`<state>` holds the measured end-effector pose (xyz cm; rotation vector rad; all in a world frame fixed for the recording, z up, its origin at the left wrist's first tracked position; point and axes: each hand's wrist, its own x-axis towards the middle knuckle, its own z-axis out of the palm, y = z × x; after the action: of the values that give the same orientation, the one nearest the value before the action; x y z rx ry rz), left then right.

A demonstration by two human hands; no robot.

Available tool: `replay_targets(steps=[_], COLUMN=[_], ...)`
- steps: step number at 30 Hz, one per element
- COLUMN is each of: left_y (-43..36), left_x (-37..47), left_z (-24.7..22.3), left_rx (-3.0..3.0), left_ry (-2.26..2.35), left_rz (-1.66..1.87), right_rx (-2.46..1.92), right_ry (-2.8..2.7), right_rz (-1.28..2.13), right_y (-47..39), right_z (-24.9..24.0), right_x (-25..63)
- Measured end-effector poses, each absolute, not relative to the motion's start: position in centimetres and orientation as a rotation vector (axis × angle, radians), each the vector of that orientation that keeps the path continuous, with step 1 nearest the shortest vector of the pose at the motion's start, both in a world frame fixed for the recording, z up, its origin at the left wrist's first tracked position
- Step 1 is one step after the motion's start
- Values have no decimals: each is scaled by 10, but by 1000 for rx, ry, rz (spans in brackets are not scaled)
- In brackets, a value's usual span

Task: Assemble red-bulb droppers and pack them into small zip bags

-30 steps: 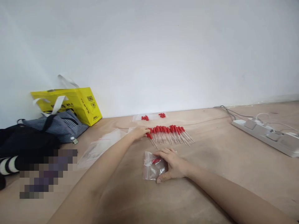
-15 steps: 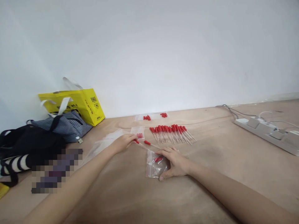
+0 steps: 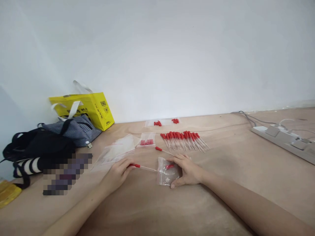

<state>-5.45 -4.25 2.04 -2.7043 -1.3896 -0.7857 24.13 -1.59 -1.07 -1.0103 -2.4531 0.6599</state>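
Note:
Between the thumb and fingers of my left hand [image 3: 120, 173] is a glass dropper [image 3: 145, 168], pinched by its red rubber bulb. Its thin tip points right and reaches the opening edge of a clear zip bag [image 3: 164, 178]. My right hand [image 3: 188, 170] lies over the right side of that bag, thumb and fingers spread and pressing it to the table. One red rubber bulb [image 3: 169, 167] shows inside the bag. Just behind it, a loose dropper [image 3: 158, 148] lies with its tip running toward my right fingers.
Several red-bulbed droppers [image 3: 184, 136] lie in a row behind my hands. A small bag of red bulbs [image 3: 147, 142] and flat empty bags [image 3: 118, 149] are left of them. More bulbs [image 3: 157, 123] lie near the wall. Bags [image 3: 81, 129] stand left; a power strip [image 3: 283, 141] lies right.
My left hand has come nearer and to the left, bringing the dropper tip level with the zip bag's opening. My right hand stays on the bag. The view has shifted slightly.

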Motion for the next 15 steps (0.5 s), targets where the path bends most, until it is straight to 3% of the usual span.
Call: replay_targets(steps=[7, 15], left_y=[-42, -42], left_x=[-12, 30], left_z=[11, -1], left_rx=[-2816, -3131], left_ry=[-1298, -1924], left_rz=[-867, -1193], right_rx=[-999, -984], right_ry=[-2445, -2465], right_rz=[657, 638], right_y=[-17, -16], right_z=[-10, -10], right_x=[240, 240])
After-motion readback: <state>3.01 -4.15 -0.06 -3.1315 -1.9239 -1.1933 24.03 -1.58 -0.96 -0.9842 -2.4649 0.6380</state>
